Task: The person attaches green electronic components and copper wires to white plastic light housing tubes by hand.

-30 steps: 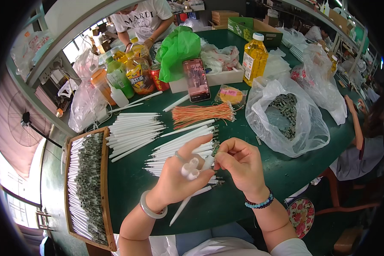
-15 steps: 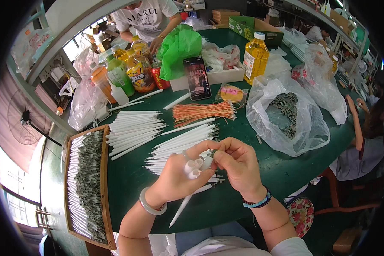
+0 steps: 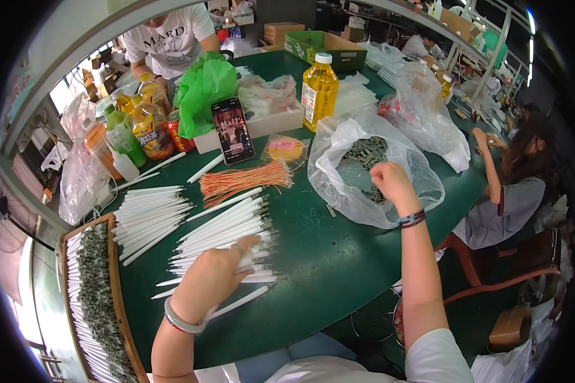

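My left hand (image 3: 214, 274) is over the near rows of white plastic tubes (image 3: 220, 230), its fingers closed round white tubes whose ends show between thumb and forefinger. One more tube (image 3: 239, 301) juts out beside my wrist. My right hand (image 3: 395, 184) hangs over an open clear plastic bag (image 3: 338, 198) with its fingers curled together. Whatever they pinch, if anything, is hidden. Small dark green circuit boards (image 3: 365, 152) lie heaped in that bag. A single loose board (image 3: 331, 210) rests on the table outside the bag.
A second stack of white tubes (image 3: 150, 217) lies left, beside a wooden tray (image 3: 118, 274) packed with board-tipped tubes. Orange wires (image 3: 246, 183), a propped phone (image 3: 232, 131) and a yellow bottle (image 3: 319, 92) stand beyond. Two people (image 3: 172, 41) (image 3: 508, 198) sit at the table.
My hands have parted after working together at the middle. The left went down left onto the tubes; the right reached out to the bag. The view has swung right.
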A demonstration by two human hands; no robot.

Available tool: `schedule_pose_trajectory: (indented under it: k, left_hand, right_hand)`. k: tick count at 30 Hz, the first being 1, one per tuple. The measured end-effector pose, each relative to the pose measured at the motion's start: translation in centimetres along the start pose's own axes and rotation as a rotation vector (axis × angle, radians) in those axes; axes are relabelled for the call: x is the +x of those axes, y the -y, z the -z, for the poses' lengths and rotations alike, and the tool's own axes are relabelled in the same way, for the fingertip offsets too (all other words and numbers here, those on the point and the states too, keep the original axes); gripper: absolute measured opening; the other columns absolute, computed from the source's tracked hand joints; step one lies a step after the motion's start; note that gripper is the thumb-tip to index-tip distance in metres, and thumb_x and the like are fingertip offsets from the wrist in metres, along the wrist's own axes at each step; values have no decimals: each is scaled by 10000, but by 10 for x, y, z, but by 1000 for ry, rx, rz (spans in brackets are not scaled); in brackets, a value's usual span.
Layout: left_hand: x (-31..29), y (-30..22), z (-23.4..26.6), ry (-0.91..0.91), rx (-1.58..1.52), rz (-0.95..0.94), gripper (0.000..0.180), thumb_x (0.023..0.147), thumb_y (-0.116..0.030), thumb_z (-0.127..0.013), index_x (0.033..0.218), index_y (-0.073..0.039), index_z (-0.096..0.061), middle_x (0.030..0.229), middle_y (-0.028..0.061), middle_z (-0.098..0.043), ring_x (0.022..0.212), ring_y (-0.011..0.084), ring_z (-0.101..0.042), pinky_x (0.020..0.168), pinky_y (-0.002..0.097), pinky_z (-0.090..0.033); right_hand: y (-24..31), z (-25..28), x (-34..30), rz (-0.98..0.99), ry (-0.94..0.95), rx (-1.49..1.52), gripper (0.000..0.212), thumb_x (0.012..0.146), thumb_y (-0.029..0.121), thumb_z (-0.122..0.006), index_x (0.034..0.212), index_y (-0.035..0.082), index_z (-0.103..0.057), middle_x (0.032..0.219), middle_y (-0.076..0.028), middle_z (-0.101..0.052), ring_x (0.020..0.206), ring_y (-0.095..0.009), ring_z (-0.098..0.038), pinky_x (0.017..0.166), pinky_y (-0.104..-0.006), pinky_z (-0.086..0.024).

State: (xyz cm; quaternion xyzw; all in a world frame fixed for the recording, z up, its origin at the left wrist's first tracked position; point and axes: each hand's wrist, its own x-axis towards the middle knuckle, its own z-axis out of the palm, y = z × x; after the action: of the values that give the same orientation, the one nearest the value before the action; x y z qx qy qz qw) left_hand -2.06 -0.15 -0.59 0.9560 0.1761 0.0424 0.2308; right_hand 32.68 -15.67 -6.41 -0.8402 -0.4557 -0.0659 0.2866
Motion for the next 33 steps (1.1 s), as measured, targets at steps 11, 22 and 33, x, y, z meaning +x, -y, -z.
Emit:
schedule_pose_trajectory:
  k: [11, 22, 33]
  left_hand:
    - [4, 20, -21, -110, 130, -61, 421, 710, -96, -640, 1116, -78, -531, 704, 149, -556, 636, 302, -562, 567, 363, -451]
    - [0, 8, 8, -159, -895, 112, 141, 828, -36, -530, 845, 93, -584, 698, 92, -604, 582, 103, -574, 549, 211, -478]
    - [-6, 10, 20, -228, -966, 121, 286, 887, -151, -464, 999, 104, -531, 620, 16, -504, 559, 66, -485, 500, 188, -393]
  right_hand:
    - [-24, -17, -9, -18, -78, -35, 97, 664, 57, -643, 757, 30, -634, 763, -154, -610, 740, -285, -593, 677, -330, -471]
    - [151, -23, -47, -98, 261, 1521, 196, 784, 3, -588, 956, 1, -496, 876, -81, -584, 784, -145, -601, 712, -245, -488]
    - [213, -33, -48, -98, 359, 1783, 247, 753, -13, -626, 972, -6, -512, 848, -108, -622, 802, -151, -612, 708, -228, -476]
